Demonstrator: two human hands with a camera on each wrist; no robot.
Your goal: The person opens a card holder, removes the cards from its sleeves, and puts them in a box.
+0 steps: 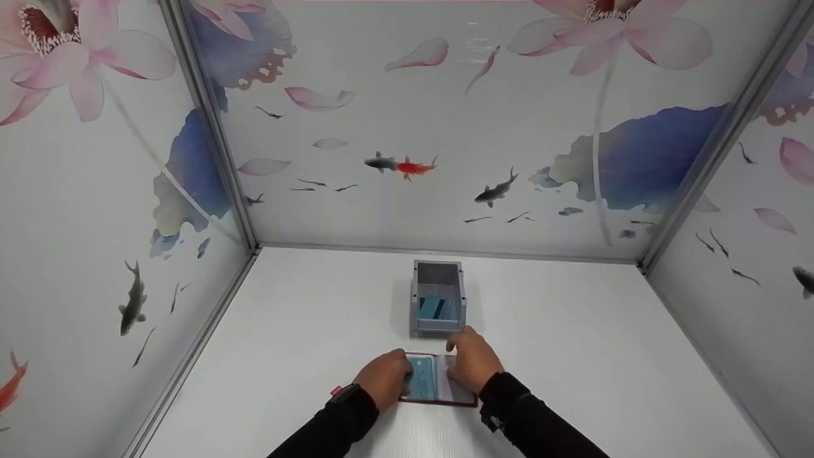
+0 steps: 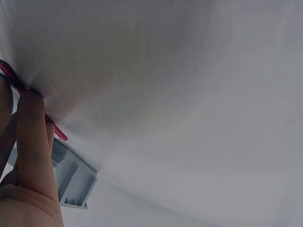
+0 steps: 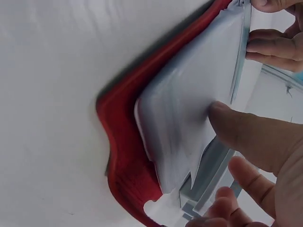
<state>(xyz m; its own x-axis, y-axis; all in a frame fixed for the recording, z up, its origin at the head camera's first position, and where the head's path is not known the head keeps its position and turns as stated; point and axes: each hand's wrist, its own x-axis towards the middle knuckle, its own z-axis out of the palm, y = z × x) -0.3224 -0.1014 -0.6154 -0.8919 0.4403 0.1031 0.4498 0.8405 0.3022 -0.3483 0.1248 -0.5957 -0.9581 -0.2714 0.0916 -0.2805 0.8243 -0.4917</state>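
Note:
A red-covered card holder lies spread on the white table in the head view, a teal card in its left page. My left hand grips the holder at its left edge; its fingers reach the red edge in the left wrist view. On the right half is my right hand. In the right wrist view, the right thumb presses the clear plastic sleeves, while the other fingers hang loosely bent beyond the page. The sleeves stand slightly raised from the red cover.
A grey plastic bin stands just behind the holder, with several teal cards inside at its near end. White panels with lotus and fish pictures enclose the table at the back and both sides.

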